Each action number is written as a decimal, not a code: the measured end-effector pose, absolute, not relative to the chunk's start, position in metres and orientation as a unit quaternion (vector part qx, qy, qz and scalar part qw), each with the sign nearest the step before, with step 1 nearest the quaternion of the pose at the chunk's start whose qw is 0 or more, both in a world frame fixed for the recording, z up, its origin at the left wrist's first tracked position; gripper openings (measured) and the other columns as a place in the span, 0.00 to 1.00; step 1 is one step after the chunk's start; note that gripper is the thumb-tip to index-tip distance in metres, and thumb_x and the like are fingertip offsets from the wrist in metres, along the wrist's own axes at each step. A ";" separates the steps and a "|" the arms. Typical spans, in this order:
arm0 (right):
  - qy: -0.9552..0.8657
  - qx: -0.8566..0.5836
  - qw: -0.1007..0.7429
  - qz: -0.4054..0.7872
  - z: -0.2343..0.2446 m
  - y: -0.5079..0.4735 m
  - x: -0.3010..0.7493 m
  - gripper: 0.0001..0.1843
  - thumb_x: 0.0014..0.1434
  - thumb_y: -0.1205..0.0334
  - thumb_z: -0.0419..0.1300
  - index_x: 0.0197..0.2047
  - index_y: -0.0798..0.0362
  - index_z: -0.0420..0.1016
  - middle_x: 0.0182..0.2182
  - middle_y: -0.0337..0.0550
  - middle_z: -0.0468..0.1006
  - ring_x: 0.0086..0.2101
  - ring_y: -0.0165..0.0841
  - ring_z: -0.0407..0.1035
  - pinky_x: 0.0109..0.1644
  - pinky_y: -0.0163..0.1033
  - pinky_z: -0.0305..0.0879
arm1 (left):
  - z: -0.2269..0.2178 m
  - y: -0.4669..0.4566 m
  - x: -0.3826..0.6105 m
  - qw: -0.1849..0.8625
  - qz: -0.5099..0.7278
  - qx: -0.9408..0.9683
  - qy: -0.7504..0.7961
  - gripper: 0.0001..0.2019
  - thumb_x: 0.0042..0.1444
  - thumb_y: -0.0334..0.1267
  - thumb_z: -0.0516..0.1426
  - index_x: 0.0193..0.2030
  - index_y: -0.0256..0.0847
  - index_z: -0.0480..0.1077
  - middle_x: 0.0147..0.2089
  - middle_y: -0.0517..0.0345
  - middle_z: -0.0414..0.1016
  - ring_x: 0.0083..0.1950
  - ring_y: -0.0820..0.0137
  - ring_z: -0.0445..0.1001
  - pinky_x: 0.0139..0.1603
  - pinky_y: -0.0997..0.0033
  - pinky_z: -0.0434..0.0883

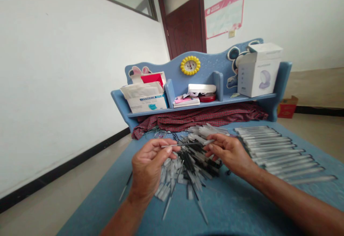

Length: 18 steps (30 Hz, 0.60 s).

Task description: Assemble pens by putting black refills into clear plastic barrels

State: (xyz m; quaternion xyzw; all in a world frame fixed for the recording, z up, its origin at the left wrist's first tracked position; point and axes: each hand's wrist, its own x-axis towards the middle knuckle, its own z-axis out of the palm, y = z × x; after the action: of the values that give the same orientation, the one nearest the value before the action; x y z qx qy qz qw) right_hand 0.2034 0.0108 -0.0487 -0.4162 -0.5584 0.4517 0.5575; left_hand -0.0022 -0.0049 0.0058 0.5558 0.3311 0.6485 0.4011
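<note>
My left hand [152,164] and my right hand [228,153] are raised over a blue desk [231,207]. Between them they hold one thin pen refill [185,144] level, each hand pinching one end. Right beneath lies a loose pile of pen parts [188,171], clear barrels and dark refills mixed together. To the right of my right hand, a row of assembled pens [279,153] lies side by side on the desk.
A blue shelf [204,103] at the desk's back carries a yellow flower clock [190,65], a white box [258,72], a tissue box [146,100] and papers. A red checked cloth [199,118] lies under it. A dark door [184,24] stands behind.
</note>
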 end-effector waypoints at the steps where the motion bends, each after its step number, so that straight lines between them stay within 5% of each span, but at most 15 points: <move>1: -0.565 -0.424 0.554 0.440 -0.050 0.011 0.204 0.17 0.51 0.57 0.59 0.43 0.55 0.68 0.30 0.44 0.81 0.28 0.34 0.75 0.27 0.37 0.68 | 0.005 -0.005 -0.002 0.392 0.647 0.563 0.332 0.05 0.44 0.26 0.63 0.28 0.35 0.72 0.32 0.55 0.80 0.30 0.69 0.79 0.29 0.77 0.74; 13: -0.726 -0.497 0.433 0.195 -0.044 0.005 0.211 0.09 0.59 0.62 0.53 0.41 0.50 0.73 0.21 0.38 0.76 0.24 0.34 0.71 0.30 0.38 0.62 | -0.005 -0.007 0.006 0.335 0.556 0.655 0.387 0.03 0.49 0.32 0.62 0.32 0.37 0.74 0.35 0.52 0.80 0.35 0.62 0.80 0.31 0.70 0.77; 18: -0.792 -0.511 0.335 -0.001 -0.038 0.001 0.217 0.14 0.63 0.59 0.50 0.42 0.51 0.76 0.26 0.44 0.79 0.26 0.35 0.72 0.30 0.37 0.58 | -0.005 -0.008 0.014 0.185 0.474 0.757 0.410 0.08 0.53 0.33 0.59 0.38 0.41 0.78 0.37 0.52 0.82 0.39 0.63 0.80 0.47 0.65 0.75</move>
State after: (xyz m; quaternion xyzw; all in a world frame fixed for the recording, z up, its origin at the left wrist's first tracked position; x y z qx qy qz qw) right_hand 0.2165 0.0015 -0.0385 -0.5108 -0.7915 -0.0010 0.3355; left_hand 0.0140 -0.0078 -0.0052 0.7570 0.4096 0.4743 0.1849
